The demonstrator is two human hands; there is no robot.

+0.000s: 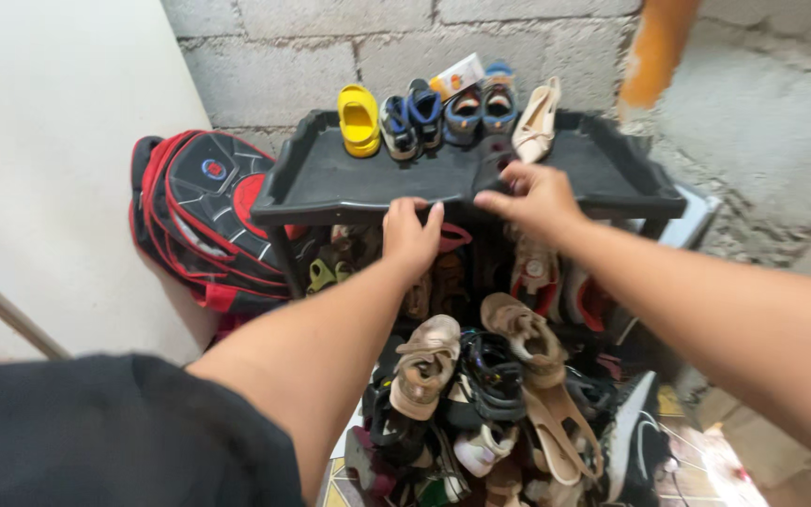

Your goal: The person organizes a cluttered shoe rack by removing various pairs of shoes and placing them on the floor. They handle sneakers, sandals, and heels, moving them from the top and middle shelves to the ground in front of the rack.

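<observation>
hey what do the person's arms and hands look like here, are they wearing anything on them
Both forearms are bare, with no gloves, watch or bracelet in view. The left hand and right hand show no rings that I can make out. A black short sleeve covers the left upper arm.

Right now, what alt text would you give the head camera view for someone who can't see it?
Two bare hands grip the front edge of a black plastic shoe rack's top shelf, the left hand near the middle and the right hand beside it. Small children's shoes, including a yellow clog, line the shelf's back; a shoe pile lies below and a red-and-black backpack leans left.
</observation>
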